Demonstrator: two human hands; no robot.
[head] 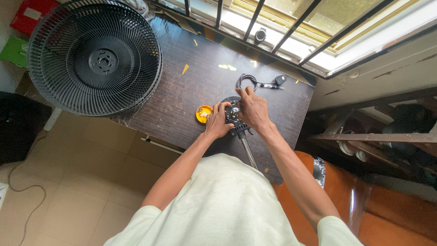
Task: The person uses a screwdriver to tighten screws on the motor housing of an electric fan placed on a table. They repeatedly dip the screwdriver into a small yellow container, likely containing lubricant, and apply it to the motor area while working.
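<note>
A black fan motor unit [233,113] on a metal pole [248,153] lies on the dark wooden table [182,91]. My left hand [217,122] grips its left side. My right hand [253,108] rests on its top right, fingers curled over the housing; whether it holds a small tool is hidden. A small orange cap-like dish [203,114] sits just left of my left hand. The motor's black power cord and plug [261,82] lie just beyond my hands.
A large black fan grille [94,57] covers the table's left end and overhangs its edge. Window bars [273,27] run along the far side. Yellow scraps [185,69] dot the table. An orange surface [355,196] lies at right, a shelf [373,136] beyond it.
</note>
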